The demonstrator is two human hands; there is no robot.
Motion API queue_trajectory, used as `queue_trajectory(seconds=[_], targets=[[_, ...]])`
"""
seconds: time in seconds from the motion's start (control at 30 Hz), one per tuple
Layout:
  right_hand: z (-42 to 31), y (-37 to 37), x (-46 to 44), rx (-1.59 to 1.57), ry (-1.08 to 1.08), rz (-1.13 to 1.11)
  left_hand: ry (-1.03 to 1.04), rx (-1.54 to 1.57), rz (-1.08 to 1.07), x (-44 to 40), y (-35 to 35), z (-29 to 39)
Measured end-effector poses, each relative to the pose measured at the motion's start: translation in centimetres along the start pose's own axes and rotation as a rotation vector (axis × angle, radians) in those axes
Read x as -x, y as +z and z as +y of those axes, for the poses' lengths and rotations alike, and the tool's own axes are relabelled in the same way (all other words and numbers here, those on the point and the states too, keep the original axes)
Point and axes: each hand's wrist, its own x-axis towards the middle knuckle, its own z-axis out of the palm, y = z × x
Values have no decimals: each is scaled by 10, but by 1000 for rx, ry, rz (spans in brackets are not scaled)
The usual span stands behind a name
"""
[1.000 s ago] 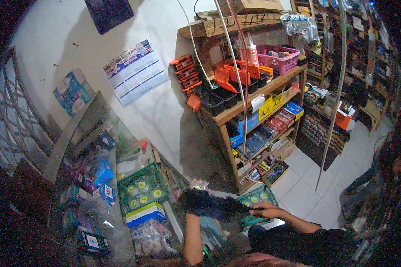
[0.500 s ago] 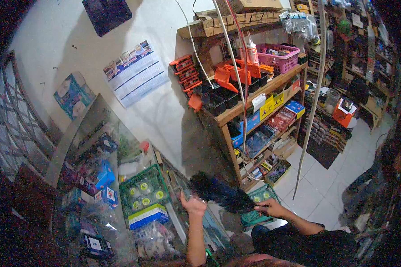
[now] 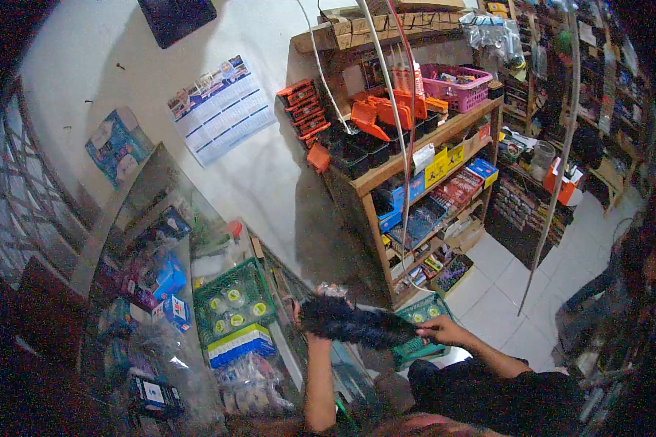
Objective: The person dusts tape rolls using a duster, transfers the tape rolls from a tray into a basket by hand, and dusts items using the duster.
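Observation:
A black fluffy feather duster stretches across the lower middle of the head view. My right hand grips it by its thin end, with the fingers pinched together. At the duster's other end is my left hand, mostly covered by the dark feathers. Its thumb shows at the left edge, but its other fingers are hidden, so whether it grasps the duster is unclear. Left of that hand stands a green crate of round items with yellow-green labels. Below them lies a blue, white and green box.
A glass display case with boxes and packets fills the left. A wooden shelf bearing orange-lidded bins and a pink basket stands ahead. A second green crate is beyond my right hand. Pale cables hang down in front.
The duster's feathered end has swung left and now covers most of my left hand, whose fingers showed before. My right hand keeps its grip. The view and hanging cables have shifted slightly.

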Motion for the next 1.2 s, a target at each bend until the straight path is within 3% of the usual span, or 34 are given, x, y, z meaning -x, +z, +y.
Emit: queue_trajectory(seconds=[0.07, 0.13, 0.2, 0.27, 0.33, 0.37, 0.4, 0.47, 0.57, 0.67, 0.7, 0.83, 0.93, 0.97, 1.0, 1.07, 1.13, 1.2], targets=[[-17, -2, 3, -28, 139, 28, 31, 44, 83, 1, 1, 4], [-22, -3, 2, -126, 243, 11, 74, -16, -8, 0, 2, 4], [-7, -6, 1, -2, 120, -51, 113, -72, -101, 0, 3, 1], [-11, -9, 1, 26, 106, -48, -47, 154, -305, -6, -11, 5], [-19, -8, 3, -47, 201, 18, 68, -5, -116, -6, -13, 1], [-16, -9, 3, -67, 219, 7, 108, 24, 172, -4, -9, 1], [-10, -10, 2, -89, 239, -6, 49, 124, 155, -2, -5, 3], [-10, -11, 2, -84, 234, -52, 70, 24, 295, -2, 2, 2], [-17, -15, 5, -64, 174, -64, -59, 47, -98, -4, -9, 5], [-23, -7, 4, -116, 141, 33, 61, 20, 41, -2, -12, 3], [-25, -7, 3, -103, 139, 20, 52, 8, 216, -4, -22, 6], [-37, -16, -2, -41, 42, -110, -53, 34, -49, -5, -6, 5], [-28, -14, -5, 5, 79, 33, 38, -9, -60, -7, -18, 4], [-20, -14, -6, -32, 134, 38, 19, 60, 148, -4, -17, 7], [-10, -15, -6, -67, 189, 43, -15, 137, 149, -5, -23, 6], [-18, -17, -6, -78, 195, 6, -62, 207, -20, -3, -16, 9], [-28, -22, -3, -31, 96, -75, 55, -82, -5, -4, -9, 3], [-27, -15, -3, -80, 116, 31, -11, 38, -40, -3, -10, 2]])
